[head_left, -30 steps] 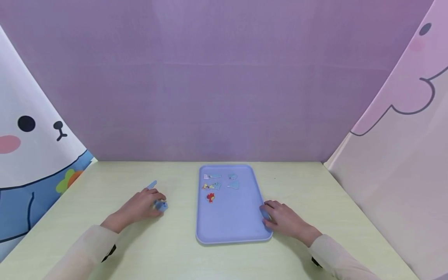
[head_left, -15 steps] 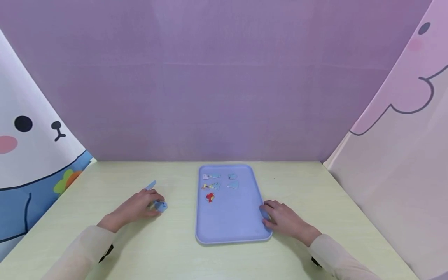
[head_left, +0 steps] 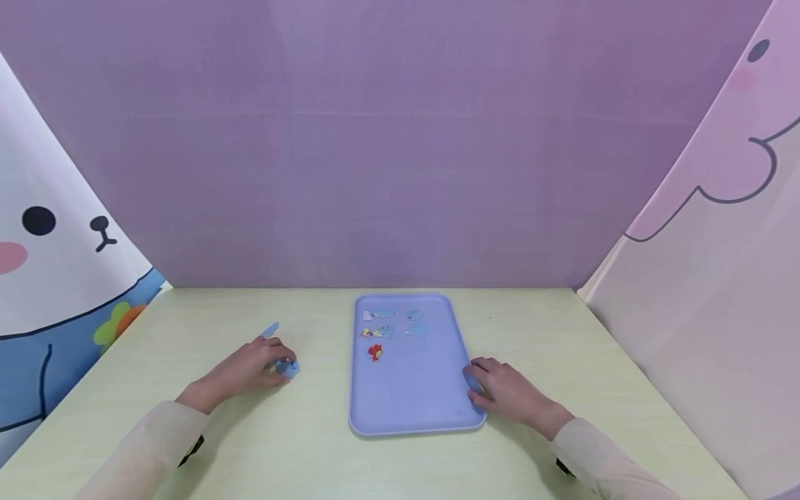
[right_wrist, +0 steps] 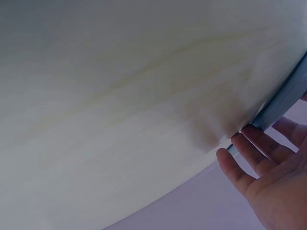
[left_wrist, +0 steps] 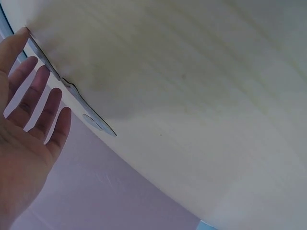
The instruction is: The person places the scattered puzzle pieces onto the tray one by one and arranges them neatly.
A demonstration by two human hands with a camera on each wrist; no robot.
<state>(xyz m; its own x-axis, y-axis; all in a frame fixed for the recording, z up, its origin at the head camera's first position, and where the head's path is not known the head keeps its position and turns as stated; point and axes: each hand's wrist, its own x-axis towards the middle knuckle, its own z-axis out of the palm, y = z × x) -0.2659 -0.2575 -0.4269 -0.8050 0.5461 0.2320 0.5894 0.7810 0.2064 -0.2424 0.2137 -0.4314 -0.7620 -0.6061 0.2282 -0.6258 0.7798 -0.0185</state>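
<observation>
My left hand (head_left: 250,368) hovers low over the table, left of the tray, its fingers relaxed. Under its fingertips lies a flat light-blue printed piece (head_left: 289,369), partly covered by the fingers. A second blue piece (head_left: 270,329) shows past the back of the hand. In the left wrist view the fingers of the left hand (left_wrist: 33,120) are spread, and a fingertip touches the edge of a flat piece (left_wrist: 43,55). My right hand (head_left: 509,392) rests at the right rim of the lavender tray (head_left: 415,406); its fingers (right_wrist: 232,167) look fairly straight beside the rim.
On the tray's far half lie several small printed pieces, among them a red one (head_left: 375,353), a pale-blue triangular one (head_left: 416,330) and a long one (head_left: 381,315). A purple cloth wall (head_left: 400,173) stands behind the light wooden table (head_left: 319,444).
</observation>
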